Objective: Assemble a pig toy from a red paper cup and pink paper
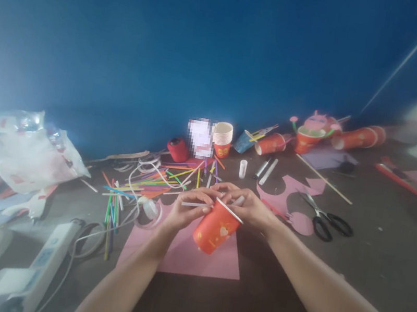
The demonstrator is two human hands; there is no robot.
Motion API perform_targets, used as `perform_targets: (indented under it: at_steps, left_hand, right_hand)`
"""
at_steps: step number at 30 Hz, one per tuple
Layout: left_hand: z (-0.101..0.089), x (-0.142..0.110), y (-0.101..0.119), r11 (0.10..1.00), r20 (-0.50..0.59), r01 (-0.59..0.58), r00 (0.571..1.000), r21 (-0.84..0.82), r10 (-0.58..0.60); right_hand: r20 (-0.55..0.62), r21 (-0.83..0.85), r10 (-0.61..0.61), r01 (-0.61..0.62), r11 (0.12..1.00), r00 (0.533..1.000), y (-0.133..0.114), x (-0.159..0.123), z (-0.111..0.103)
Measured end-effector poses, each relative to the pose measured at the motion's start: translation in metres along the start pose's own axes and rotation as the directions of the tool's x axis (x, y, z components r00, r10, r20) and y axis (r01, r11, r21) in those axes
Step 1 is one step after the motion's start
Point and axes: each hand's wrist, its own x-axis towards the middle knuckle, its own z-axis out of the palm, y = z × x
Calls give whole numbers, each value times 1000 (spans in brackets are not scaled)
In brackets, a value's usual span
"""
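Observation:
Both of my hands meet above a pink paper sheet (180, 257) near the table's front. A red paper cup (216, 228) with a white rim is tilted between them. My left hand (186, 208) is closed, gripping the cup's rim side and pinching a thin white stick (193, 204) that points left. My right hand (250, 207) is closed on the cup's rim from the right, with a short pale stick end (240, 200) showing at its fingertips.
Several coloured sticks (148, 183) and white cords lie left of the hands. Black scissors (326, 222) rest on pink scraps at right. Stacked cups (222, 138), lying red cups (271, 144), a red thread spool (178, 149), a power strip (45, 262) and plastic bags (23, 148) surround them.

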Motion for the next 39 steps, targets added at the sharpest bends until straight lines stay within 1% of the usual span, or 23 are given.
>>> perform_targets:
  at_steps: [2,5,10,15,17,19,21,24,28,34,37,39]
  left_hand:
    - [0,0,0,1000,8,16,1000,-25,-16]
    - [0,1,-1,998,43,25,999,-54,-23]
    - [0,2,-1,997,86,42,996,-61,-36]
    - [4,2,1,998,68,61,996,-5,-60]
    - [6,1,-1,994,36,105,994,-35,-104]
    - [7,1,-4,983,1,156,988,-101,-157]
    - [8,2,-5,972,-5,185,982,-144,-188]
    - [8,5,-3,974,61,198,979,-109,-192]
    - [7,6,1,977,133,203,972,-59,-194]
    - [7,2,2,961,200,252,954,-118,-225]
    - [6,2,4,956,233,254,948,-145,-216]
    - [4,2,5,959,247,256,943,-120,-221]
  right_hand:
    - [-21,73,29,-27,997,999,0,0,3]
    - [-45,139,58,-52,989,997,1,-1,8]
    - [-72,153,99,-87,984,992,0,-1,11]
    - [-96,31,86,-83,996,992,-3,0,10]
    - [-95,-52,73,-78,996,993,-1,0,9]
    - [-91,-135,32,-44,990,995,2,0,8]
    - [-89,-202,-10,-8,979,996,5,0,7]
    - [-99,-258,-17,-9,966,995,7,0,5]
    - [-79,-291,-6,-18,956,997,4,0,3]
    - [-65,-358,-24,-1,934,998,4,1,0]
    - [-40,-345,-15,0,938,999,6,1,0]
    - [-24,-336,0,-9,942,1000,6,1,-1]
